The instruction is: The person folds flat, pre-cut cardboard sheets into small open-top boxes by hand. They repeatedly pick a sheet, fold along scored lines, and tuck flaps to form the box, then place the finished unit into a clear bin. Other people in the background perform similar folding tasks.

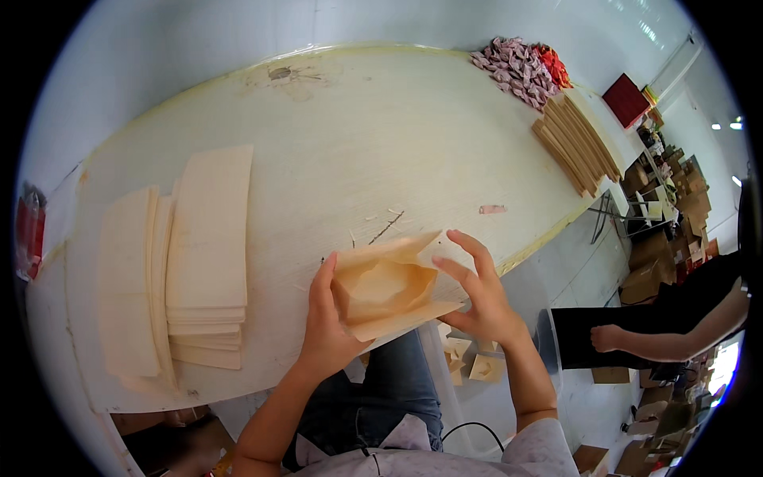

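A cream, bag-like piece of folded stiff paper (pixel 401 318) is held above the near edge of the table, its upper and lower flaps apart around a hollow middle. My left hand (pixel 327 330) is closed around its left end. At the right end, my right hand (pixel 486 306) has its fingers spread; the thumb lies beside the lower flap's corner and the fingertips are close to the edge. Whether they press on the paper is hard to tell. To the left lie stacks of long cream paper sheets (pixel 208 230).
The pale table (pixel 358 151) carries a tan paper stack (pixel 576 143) and crumpled pink and red cloth-like pieces (pixel 517 70) at far right. Below its edge, a clear bin (pixel 449 397) holds small cream cut pieces (pixel 485 367). Another person's arm (pixel 675 342) is at right, near cardboard boxes (pixel 648 270).
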The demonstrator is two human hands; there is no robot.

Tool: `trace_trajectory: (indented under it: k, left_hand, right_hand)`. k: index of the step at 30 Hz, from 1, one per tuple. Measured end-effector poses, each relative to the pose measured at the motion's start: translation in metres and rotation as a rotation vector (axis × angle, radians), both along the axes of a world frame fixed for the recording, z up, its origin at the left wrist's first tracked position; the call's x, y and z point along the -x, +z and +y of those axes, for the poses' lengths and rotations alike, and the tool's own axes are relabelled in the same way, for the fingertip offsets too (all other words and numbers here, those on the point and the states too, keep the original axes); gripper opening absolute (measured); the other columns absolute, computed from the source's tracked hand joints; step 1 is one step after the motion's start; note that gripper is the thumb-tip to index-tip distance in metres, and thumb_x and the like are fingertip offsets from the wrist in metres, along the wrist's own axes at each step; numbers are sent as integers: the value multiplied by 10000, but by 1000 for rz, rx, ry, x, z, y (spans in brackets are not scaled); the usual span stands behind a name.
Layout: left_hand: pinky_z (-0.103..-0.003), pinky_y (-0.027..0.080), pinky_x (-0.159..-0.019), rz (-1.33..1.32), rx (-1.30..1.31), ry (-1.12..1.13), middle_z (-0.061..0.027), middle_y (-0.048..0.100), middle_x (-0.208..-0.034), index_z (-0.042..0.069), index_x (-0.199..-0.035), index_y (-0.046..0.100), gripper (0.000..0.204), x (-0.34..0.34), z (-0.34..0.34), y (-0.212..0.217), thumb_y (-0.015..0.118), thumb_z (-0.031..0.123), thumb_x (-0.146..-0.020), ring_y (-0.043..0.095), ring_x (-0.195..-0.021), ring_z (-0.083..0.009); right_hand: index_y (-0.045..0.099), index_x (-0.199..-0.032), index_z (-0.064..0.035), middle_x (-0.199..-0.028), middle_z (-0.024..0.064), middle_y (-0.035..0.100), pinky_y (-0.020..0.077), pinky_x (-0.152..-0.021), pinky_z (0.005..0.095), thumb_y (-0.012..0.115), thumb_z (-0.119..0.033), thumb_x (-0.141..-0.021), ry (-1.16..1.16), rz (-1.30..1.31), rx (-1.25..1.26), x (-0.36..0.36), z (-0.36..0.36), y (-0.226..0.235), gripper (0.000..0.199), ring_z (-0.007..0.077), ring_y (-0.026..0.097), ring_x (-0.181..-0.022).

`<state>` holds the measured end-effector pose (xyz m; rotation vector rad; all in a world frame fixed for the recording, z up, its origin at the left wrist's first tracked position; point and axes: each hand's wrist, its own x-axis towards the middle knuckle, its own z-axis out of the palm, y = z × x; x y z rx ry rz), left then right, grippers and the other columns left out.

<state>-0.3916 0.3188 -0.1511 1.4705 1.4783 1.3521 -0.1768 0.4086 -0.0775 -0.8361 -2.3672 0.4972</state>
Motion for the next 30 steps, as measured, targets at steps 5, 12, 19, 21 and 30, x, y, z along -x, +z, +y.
trace_trajectory:
  k: [5, 12, 19, 21, 30]
  left_hand:
    - [-418, 188, -1103, 34, 2, 2, -162, 190, -1452, 65, -1426, 126, 1109, 1, -1, 7, 853, 191, -599, 189, -1365, -285]
    - [-485, 225, -1082, 208, -86, -45, -232, 128, -1460, 89, -1410, 174, 1044, 3, -3, 9, 836, 252, -620, 166, -1354, -395]
    - [-476, 267, -1064, 239, -89, -78, -229, 193, -1444, 86, -1347, 298, 912, 4, -2, 9, 827, 207, -614, 240, -1329, -395]
    - [-469, 281, -1057, 231, -82, -92, -224, 222, -1435, 82, -1314, 342, 856, 5, -2, 7, 820, 187, -612, 272, -1316, -388]
    - [-443, 284, -1060, 48, -38, 21, -175, 245, -1432, 79, -1297, 358, 755, 4, -7, 5, 716, 33, -634, 281, -1317, -329]
  right_hand:
    - [671, -1019, -133, -1338, 151, 406, 363, -962, 446, 774, -66, -556, 24, -66, -66, -11, -6, -1, 479, 378, 398, -1214]
    - [694, -881, -100, -1246, 121, 500, 426, -852, 389, 748, -37, -533, -31, -130, -116, -19, -21, -2, 358, 319, 488, -1033]
    - [655, -853, -64, -1051, 82, 599, 478, -705, 321, 713, 18, -600, -8, -52, -5, -24, -20, -11, 272, 240, 550, -831]
    - [642, -873, -50, -1013, 86, 609, 488, -691, 317, 696, 36, -634, 41, -12, 106, -26, -18, -13, 260, 236, 571, -821]
    - [614, -912, -6, -930, 115, 619, 511, -679, 286, 653, 86, -721, -86, 115, 151, -37, -4, -26, 216, 221, 628, -792]
